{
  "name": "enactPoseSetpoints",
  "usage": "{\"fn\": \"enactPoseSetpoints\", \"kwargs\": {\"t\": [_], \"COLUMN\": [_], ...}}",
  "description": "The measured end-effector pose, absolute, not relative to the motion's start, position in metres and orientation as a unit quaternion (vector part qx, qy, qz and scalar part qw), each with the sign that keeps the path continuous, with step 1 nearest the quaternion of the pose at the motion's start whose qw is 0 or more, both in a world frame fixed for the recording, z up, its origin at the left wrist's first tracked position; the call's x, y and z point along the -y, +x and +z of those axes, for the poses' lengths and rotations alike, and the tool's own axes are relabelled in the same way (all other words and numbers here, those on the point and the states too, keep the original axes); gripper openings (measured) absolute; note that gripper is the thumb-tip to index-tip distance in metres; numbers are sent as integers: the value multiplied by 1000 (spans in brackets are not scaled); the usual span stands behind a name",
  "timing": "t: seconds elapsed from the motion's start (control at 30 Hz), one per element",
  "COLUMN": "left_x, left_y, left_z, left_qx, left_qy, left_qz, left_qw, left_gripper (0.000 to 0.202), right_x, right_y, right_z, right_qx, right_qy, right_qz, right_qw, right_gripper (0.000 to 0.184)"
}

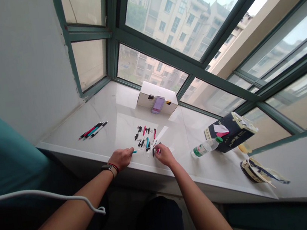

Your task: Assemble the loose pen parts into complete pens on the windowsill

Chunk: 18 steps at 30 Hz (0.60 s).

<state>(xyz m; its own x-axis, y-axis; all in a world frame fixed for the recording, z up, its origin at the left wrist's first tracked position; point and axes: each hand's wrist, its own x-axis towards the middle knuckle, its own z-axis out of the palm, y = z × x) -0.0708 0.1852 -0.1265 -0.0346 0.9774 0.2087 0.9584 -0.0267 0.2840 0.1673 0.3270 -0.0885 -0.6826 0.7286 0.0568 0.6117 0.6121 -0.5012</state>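
My left hand (122, 158) is closed around a teal pen part (134, 152) at the front edge of the white sill. A thin pale rod, like a refill, reaches from that part toward the right. My right hand (163, 154) is pinched low over small parts near the rod's end; what its fingertips hold is too small to tell. Loose pen parts lie just beyond both hands: a teal barrel (147, 142), red pieces (154, 133), black pieces (136, 136) and pale thin strips. Several whole pens (94, 130) lie side by side to the left.
A white box (156, 97) stands at the back against the window. On the right are a plastic bottle (205, 147) lying tilted, a dark carton (230, 131) and a round open container (254, 171). A white cable (53, 195) crosses in front of my left forearm.
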Motion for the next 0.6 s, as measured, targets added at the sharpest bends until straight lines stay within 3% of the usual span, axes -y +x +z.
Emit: {"fn": "enactPoseSetpoints", "kwargs": {"t": [0.4, 0.6], "left_x": [-186, -186], "left_y": [-71, -71], "left_z": [-125, -127], "left_qx": [-698, -699], "left_qy": [696, 693], "left_qz": [168, 173], "left_qw": [32, 34], "left_gripper": [24, 25], "right_x": [-321, -324], "right_y": [158, 160], "right_z": [-89, -93], "right_qx": [887, 872], "right_qy": [-375, -394], "right_qz": [239, 236], "right_qw": [123, 168], "right_gripper": [18, 14]}}
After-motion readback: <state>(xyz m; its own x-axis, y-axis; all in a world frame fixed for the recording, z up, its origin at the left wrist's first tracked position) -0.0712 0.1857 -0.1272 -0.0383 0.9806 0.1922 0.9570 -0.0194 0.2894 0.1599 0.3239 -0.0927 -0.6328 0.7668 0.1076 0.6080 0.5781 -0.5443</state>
